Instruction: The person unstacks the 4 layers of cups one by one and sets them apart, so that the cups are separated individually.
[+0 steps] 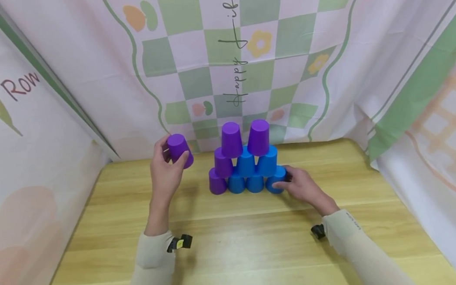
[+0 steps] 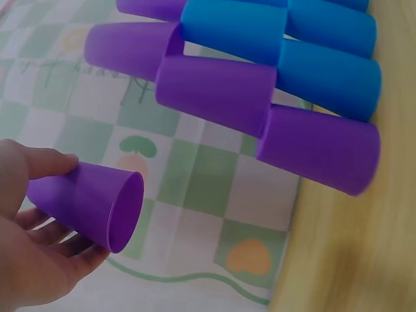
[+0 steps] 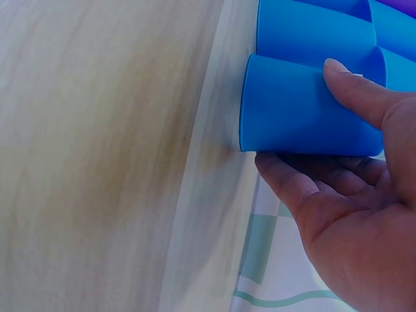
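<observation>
My left hand (image 1: pixel 166 174) grips a purple cup (image 1: pixel 179 150) by its sides, thumb on one side and fingers on the other. Its mouth faces down, and it hangs in the air left of a stack of upside-down cups. The left wrist view shows its open rim (image 2: pixel 127 211) apart from the stack. At the stack's right end, my right hand (image 1: pixel 304 185) holds the bottom blue cup (image 1: pixel 274 182) between thumb and fingers; that cup stands on the table. Two purple cups (image 1: pixel 231 140) form the top row, side by side with a gap between them.
Below them, the middle row has a purple cup (image 1: pixel 223 163) and two blue ones. A purple cup (image 1: pixel 217 182) ends the bottom row at left, beside blue cups. The wooden table (image 1: pixel 234 246) meets a checked curtain (image 1: pixel 224 86) just behind the stack; cloth hangs on both sides.
</observation>
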Tool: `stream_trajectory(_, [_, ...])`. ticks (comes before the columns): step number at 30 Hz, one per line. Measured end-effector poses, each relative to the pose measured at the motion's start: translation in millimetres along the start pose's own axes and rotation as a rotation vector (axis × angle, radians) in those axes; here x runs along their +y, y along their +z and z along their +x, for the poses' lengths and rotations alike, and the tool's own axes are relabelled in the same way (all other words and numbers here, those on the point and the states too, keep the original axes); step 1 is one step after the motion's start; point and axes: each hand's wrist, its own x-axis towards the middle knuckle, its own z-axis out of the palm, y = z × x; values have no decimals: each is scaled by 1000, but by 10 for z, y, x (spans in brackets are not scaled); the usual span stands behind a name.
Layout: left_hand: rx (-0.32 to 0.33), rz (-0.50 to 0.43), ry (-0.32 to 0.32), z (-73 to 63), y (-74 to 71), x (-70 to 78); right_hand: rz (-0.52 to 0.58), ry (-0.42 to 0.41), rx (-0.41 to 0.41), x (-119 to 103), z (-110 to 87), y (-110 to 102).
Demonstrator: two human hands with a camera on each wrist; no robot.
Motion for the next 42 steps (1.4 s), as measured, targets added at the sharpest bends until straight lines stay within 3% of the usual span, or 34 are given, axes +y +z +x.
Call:
stream_trajectory(5, [42, 9, -69, -18, -77, -135, 3, 3, -5, -10, 7, -3])
stream_trajectory(18, [181, -26, -159, -90, -334, -459, -12, 3, -18, -13, 13, -37])
stream_trajectory(28, [253, -42, -220, -142, -470, -557, -9, -7, -12, -11, 4, -37])
stream_trajectory(36, [308, -52, -304, -161, -569, -672, -13, -40, -4, -5, 4, -31])
stream_trajectory(42, [353, -47, -307, -163, -668, -749, -9, -44, -11, 1, 13, -34])
